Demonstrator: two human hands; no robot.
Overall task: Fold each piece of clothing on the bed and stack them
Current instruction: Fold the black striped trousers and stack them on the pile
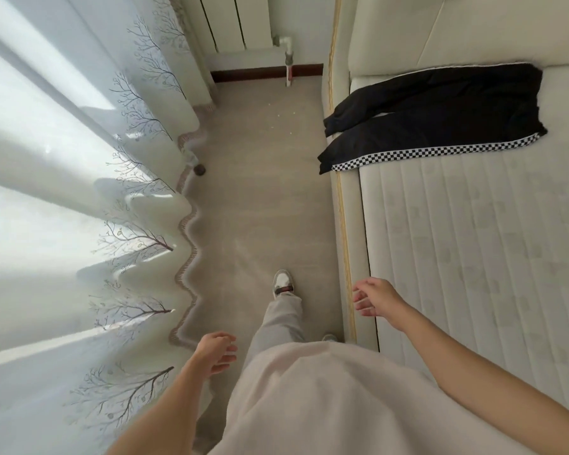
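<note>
Approach is the step in hand: the person stands in the aisle between curtain and bed, one foot forward, and nothing is held. The left hand (216, 353), low in the frame, hangs with fingers loosely spread and empty; the right hand (373, 298), at lower centre over the bed's edge, is likewise open and relaxed, touching nothing.

The black woven trousers with a black-and-white checkered side stripe (440, 116) lie unfolded at the upper right, waistband toward the right, both legs trailing left so that the cuffs overhang the edge of the white quilted mattress (473, 257). The fabric looks thin and slightly glossy, perhaps a slippery synthetic, though the view is too soft to be sure. Only this one garment shows.

The next move likely calls for stepping closer and drawing the legs fully onto the mattress before laying one over the other.
</note>
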